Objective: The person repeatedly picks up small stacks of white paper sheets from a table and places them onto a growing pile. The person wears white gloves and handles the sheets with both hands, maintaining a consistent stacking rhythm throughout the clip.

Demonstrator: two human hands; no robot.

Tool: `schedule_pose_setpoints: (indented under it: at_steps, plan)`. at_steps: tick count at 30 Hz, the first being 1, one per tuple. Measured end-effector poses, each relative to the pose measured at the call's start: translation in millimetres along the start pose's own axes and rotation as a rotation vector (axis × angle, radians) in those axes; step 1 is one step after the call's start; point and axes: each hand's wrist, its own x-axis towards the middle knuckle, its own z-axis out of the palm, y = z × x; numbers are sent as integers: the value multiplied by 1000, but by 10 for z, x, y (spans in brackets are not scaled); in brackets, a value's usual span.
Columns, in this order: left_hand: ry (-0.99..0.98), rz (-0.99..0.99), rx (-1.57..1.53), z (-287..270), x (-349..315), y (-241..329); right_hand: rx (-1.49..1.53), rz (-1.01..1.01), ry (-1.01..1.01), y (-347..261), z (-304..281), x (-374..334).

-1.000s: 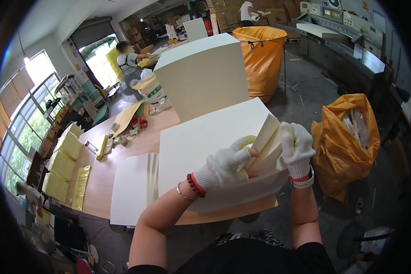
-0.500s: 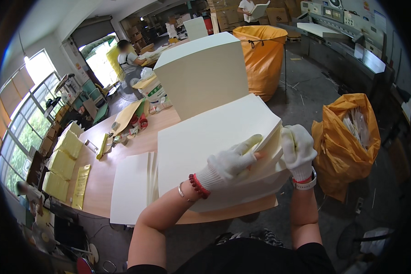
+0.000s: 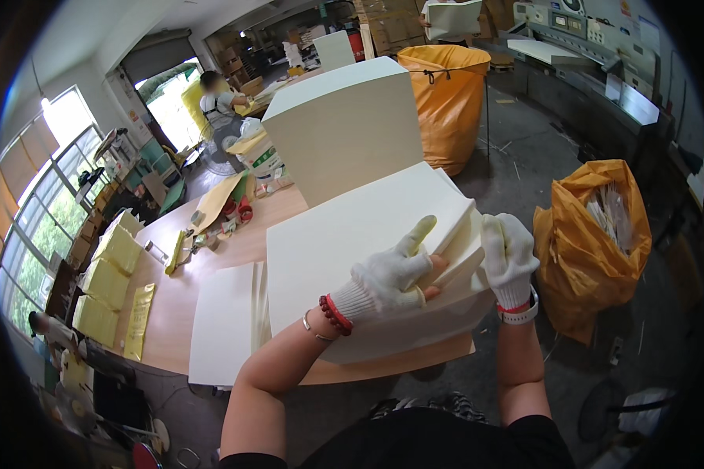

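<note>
Since the earlier frames, both hands have slid a little rightward along the stack's near right corner, and the lifted wad of sheets looks thicker.

Left hand [image 3: 391, 277], in a white knit glove with a red bead bracelet at the wrist: fingers pushed in under the raised sheets, thumb laid on top, half closed on that wad. Right hand [image 3: 508, 258], same glove, pale wristband: fingers curled over the corner edge of the thick stack of large cream-white paper sheets [image 3: 352, 234], pinching it.

Stack lies on the pale wooden worktable [image 3: 211, 250], its near right corner overhanging the table edge. Judgement: whole stack heavy; single sheets light, limp, apt to slide and crease. Best taken at the corner in a thick wad, one hand under, one clamping the edge.

Just left of it, a thinner pile of white sheets [image 3: 223, 324]. Further left, yellow flat packets [image 3: 117, 250] near the table's far left edge. Beyond the stack, a tall cream block of paper [image 3: 344, 125]. Right, on the floor, an orange plastic sack of paper trimmings [image 3: 594, 234]; further back, a second orange sack [image 3: 450, 102]. Far off, a seated person [image 3: 215, 94] near a bright doorway.
</note>
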Motion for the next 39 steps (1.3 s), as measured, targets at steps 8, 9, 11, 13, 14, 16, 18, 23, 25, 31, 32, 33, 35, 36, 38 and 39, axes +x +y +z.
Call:
schedule_pose_setpoints:
  at_steps: [8, 9, 11, 13, 14, 16, 18, 23, 25, 31, 32, 33, 35, 36, 38, 39]
  plan:
    - [-300, -158, -148, -152, 42, 66, 8, 13, -3, 3, 35, -5]
    - [-333, -198, -197, -163, 51, 60, 11, 23, 2, 16, 44, -18]
    - [-160, -54, -110, -98, 37, 74, -20, 20, -6, 7, 43, -11]
    - [-48, 28, -57, -37, 22, 48, -4, 49, -29, 14, 45, -10]
    - [-24, 40, -49, -6, 12, 8, 25, 79, -48, 33, 46, -19]
    - [19, 79, -36, 31, 6, -42, 82, 104, -40, 25, 51, -19]
    - [56, 138, -29, 52, 8, -71, 134, 93, 11, -25, 54, 7]
    - [-119, 25, -8, -62, 15, 101, -45, -137, 32, 16, 53, 30]
    - [-184, -10, -92, -84, 41, 109, -49, -129, 48, 35, 55, 10]
    - [62, 103, -84, 49, 7, 19, 93, 134, -71, 33, 38, -22]
    - [76, 108, -85, 47, 14, 24, 106, 151, -73, 44, 37, -31]
    - [90, 113, -85, 46, 21, 25, 118, 168, -75, 51, 36, -37]
    - [113, 167, -55, 55, 30, -26, 73, 96, -30, 6, 41, -15]
    - [126, 192, -39, 54, 28, -44, 44, 39, -22, -7, 39, 0]
    - [9, 83, -8, 1, 4, 12, -29, -90, -17, -16, 15, 23]
    - [-50, 31, 5, -23, -4, 39, -41, -108, -21, -10, 6, 22]
